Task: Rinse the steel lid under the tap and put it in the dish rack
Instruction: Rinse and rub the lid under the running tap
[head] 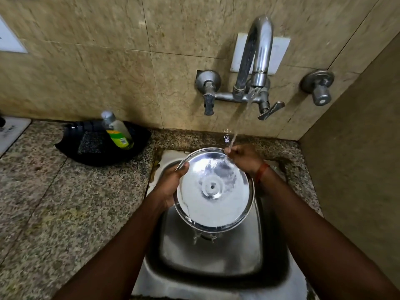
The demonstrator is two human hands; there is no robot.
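Note:
A round steel lid (213,204) is held tilted over the steel sink (216,260), its hollow underside facing me. My left hand (171,185) grips its left rim, thumb on the inner face. My right hand (244,159) holds the upper right rim. Water streams from the wall tap (258,59) onto the lid's top edge by my right fingers, runs across the lid and drips off its lower rim into the sink. No dish rack is in view.
A black tray (71,146) on the granite counter (65,202), left of the sink, holds a dish-soap bottle (118,132) and a dark scrub pad (91,142). A tiled wall rises behind, and a side wall (357,159) stands close on the right.

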